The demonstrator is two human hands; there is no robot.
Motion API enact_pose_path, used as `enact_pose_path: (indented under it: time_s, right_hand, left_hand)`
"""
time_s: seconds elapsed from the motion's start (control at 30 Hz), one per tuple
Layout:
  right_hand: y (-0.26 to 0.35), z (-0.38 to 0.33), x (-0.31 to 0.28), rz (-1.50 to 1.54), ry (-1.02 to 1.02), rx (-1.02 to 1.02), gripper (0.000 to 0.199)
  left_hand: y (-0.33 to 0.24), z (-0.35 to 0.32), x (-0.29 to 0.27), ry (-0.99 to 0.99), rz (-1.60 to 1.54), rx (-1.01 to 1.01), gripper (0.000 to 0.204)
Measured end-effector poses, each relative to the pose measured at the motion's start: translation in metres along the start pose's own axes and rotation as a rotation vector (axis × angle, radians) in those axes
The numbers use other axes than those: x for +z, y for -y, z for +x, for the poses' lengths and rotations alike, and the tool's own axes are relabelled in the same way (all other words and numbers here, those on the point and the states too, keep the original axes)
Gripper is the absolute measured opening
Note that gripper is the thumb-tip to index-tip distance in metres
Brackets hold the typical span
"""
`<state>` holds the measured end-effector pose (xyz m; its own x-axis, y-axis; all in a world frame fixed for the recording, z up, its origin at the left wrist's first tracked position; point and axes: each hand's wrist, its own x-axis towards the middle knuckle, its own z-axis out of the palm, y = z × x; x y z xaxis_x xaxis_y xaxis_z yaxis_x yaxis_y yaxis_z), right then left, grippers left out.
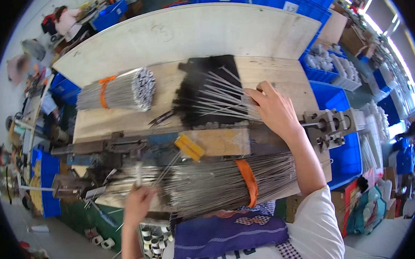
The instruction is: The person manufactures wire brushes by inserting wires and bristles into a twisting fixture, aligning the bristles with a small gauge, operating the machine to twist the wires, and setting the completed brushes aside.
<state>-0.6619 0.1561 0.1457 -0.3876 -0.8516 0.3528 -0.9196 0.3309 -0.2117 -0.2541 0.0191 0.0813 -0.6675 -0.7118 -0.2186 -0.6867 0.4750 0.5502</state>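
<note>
The right hand (273, 108) rests flat and open on loose thin rods (222, 100) spread over the bench (279, 74), at about one o'clock. The left hand (138, 201), at seven o'clock, grips a rod (138, 174) beside the big bundle (219, 183) tied with an orange band (247, 180).

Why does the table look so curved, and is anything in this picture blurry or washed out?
Head view: the fisheye lens bends the pale board's far edge into an arc and leaves black corners; the windows at upper right glare white; the left hand and the rods by it look smeared, the right hand sharper; daylight is soft, with faint shadows.
</note>
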Motion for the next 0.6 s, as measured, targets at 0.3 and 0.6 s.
enact_pose_path:
  time_s: [0.3,0.6]
  right_hand:
    - [-0.04,0.002,-0.058,0.416,-0.313,0.201,0.012]
    - [0.021,-0.043,-0.008,0.203,0.121,-0.509,0.034]
  left_hand:
    - [-0.166,0.079,0.082,0.281,-0.158,0.653,0.038]
    - [-0.138,0.114,0.048,0.085,-0.175,0.48,0.026]
